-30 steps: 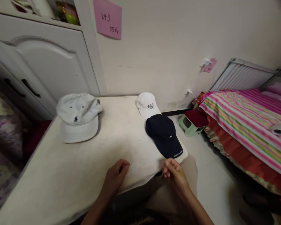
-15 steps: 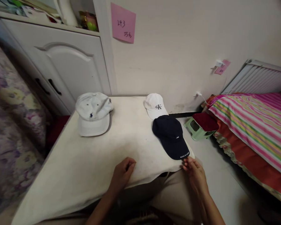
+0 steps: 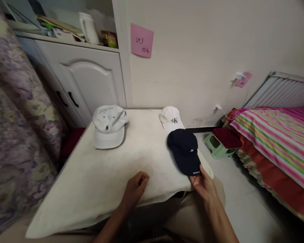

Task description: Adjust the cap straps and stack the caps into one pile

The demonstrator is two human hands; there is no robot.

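A dark navy baseball cap [image 3: 182,148] lies at the right side of the cloth-covered table [image 3: 101,182], its brim toward me. My right hand [image 3: 204,184] grips the brim's front edge, thumb on top and fingers underneath. Just behind the navy cap sits a white cap [image 3: 171,118] with a black CK logo, partly overlapped by it. At the left stands a pale grey cap [image 3: 110,126] with a small dark emblem, brim facing me. My left hand [image 3: 136,185] rests on the near table edge, fingers curled in; whether anything is inside is hidden.
A wall and a white cabinet [image 3: 91,74] stand behind the table. Floral curtains [image 3: 17,128] hang at the left. On the floor to the right are a green stool [image 3: 216,146] with a red top and a bed with a striped cover [image 3: 276,135].
My right hand has moved slightly left and closed on the navy cap's brim, fingers now under it. My left hand stays curled in place. The camera view has shifted a little.
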